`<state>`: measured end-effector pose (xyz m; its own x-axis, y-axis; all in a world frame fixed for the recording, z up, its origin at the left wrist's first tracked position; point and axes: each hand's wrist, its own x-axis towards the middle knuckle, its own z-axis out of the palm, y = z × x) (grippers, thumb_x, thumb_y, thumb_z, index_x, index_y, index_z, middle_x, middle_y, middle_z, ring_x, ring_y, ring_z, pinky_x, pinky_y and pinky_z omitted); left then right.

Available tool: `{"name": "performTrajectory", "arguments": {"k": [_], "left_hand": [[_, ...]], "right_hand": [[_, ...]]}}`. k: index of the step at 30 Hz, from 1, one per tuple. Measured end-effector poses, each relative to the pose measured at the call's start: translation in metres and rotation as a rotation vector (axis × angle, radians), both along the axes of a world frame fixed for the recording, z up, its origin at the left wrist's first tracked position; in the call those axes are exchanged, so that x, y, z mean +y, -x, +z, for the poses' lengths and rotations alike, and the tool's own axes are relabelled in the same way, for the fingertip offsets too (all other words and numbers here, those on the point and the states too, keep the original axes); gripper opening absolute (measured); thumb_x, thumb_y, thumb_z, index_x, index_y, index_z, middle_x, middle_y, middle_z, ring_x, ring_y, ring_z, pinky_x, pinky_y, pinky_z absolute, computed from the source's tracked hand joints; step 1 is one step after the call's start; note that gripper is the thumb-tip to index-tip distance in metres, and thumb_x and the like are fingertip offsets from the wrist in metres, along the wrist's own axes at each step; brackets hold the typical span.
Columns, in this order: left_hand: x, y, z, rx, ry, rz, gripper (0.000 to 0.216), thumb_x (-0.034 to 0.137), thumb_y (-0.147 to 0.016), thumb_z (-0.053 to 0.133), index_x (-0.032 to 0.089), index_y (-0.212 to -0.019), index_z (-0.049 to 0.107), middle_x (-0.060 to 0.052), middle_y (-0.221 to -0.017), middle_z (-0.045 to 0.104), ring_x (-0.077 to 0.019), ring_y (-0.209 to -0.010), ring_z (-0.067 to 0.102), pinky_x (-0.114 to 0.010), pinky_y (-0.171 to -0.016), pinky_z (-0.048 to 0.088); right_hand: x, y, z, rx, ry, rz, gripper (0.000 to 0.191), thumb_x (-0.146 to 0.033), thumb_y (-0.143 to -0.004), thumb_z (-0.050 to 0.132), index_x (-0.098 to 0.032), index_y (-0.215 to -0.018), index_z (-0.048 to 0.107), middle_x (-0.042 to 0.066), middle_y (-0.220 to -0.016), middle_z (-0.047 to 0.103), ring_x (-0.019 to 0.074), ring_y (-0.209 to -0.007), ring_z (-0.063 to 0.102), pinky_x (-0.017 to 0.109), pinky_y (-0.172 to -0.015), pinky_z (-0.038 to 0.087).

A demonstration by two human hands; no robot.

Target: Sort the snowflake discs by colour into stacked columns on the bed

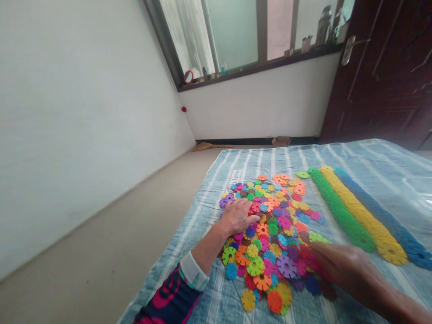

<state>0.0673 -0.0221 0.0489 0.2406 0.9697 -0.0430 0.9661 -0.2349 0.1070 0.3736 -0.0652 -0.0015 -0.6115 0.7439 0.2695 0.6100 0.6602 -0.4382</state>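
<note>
A wide heap of notched plastic flower discs [255,266] in many colours lies on a striped bed cover. My left hand [236,217] rests palm down on the heap's left side, thumb apart from the fingers, near purple and pink discs. At the heap's right edge, my right hand [344,265] reaches in among red and pink discs. It is smeared by motion, and whether its fingers hold a disc cannot be made out.
To the right lie long overlapping rows of green discs [340,209], yellow discs [364,213] and blue discs [381,209]. They rest on the blue-grey striped cover [209,193]. A lone light-green disc [303,174] sits by the green row's far end. Beyond are a broom [205,146] and a dark-red door [378,90].
</note>
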Motion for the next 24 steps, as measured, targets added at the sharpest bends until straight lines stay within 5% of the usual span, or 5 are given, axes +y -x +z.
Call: {"name": "performTrajectory", "arguments": {"k": [7, 10, 14, 20, 24], "left_hand": [[-0.018, -0.001, 0.018, 0.141, 0.004, 0.132, 0.039, 0.054, -0.088, 0.050, 0.019, -0.097, 0.065, -0.012, -0.107, 0.067, -0.0300, -0.106, 0.059, -0.047, -0.097, 0.039], [-0.002, -0.005, 0.016, 0.085, -0.078, 0.096, 0.043, 0.055, -0.090, 0.047, 0.018, -0.105, 0.063, -0.013, -0.113, 0.064, -0.0285, -0.111, 0.056, -0.042, -0.097, 0.040], [0.005, -0.014, 0.006, 0.022, 0.026, -0.006, 0.052, 0.061, -0.088, 0.045, 0.019, -0.117, 0.058, -0.013, -0.125, 0.059, -0.0294, -0.119, 0.052, -0.044, -0.101, 0.038], [-0.033, -0.015, 0.002, 0.025, 0.046, -0.073, 0.059, 0.063, -0.085, 0.050, 0.025, -0.130, 0.051, -0.012, -0.144, 0.048, -0.0344, -0.128, 0.045, -0.055, -0.105, 0.035], [-0.041, -0.002, 0.007, -0.070, 0.046, -0.136, 0.040, 0.047, -0.091, 0.050, 0.025, -0.123, 0.058, -0.008, -0.137, 0.055, -0.0288, -0.125, 0.050, -0.047, -0.104, 0.040]], "right_hand": [[0.003, 0.002, -0.003, -0.005, -0.070, -0.045, 0.039, -0.030, -0.095, 0.035, -0.024, -0.062, 0.055, -0.001, -0.053, 0.061, 0.0104, -0.044, 0.053, 0.018, -0.043, 0.038], [0.003, 0.003, -0.007, 0.007, -0.133, -0.035, 0.037, -0.029, -0.095, 0.037, -0.024, -0.064, 0.056, -0.002, -0.052, 0.060, 0.0103, -0.043, 0.053, 0.019, -0.044, 0.037], [0.003, 0.002, -0.012, 0.009, -0.182, -0.048, 0.035, -0.026, -0.095, 0.038, -0.025, -0.066, 0.057, -0.003, -0.051, 0.059, 0.0101, -0.041, 0.052, 0.021, -0.044, 0.035], [0.002, 0.002, -0.009, 0.005, -0.118, -0.049, 0.034, -0.029, -0.097, 0.037, -0.025, -0.073, 0.062, -0.002, -0.054, 0.061, 0.0103, -0.044, 0.053, 0.020, -0.046, 0.036], [0.002, 0.004, -0.008, 0.000, -0.124, -0.051, 0.036, -0.028, -0.097, 0.037, -0.024, -0.070, 0.060, -0.003, -0.053, 0.060, 0.0098, -0.043, 0.052, 0.020, -0.046, 0.035]]}}
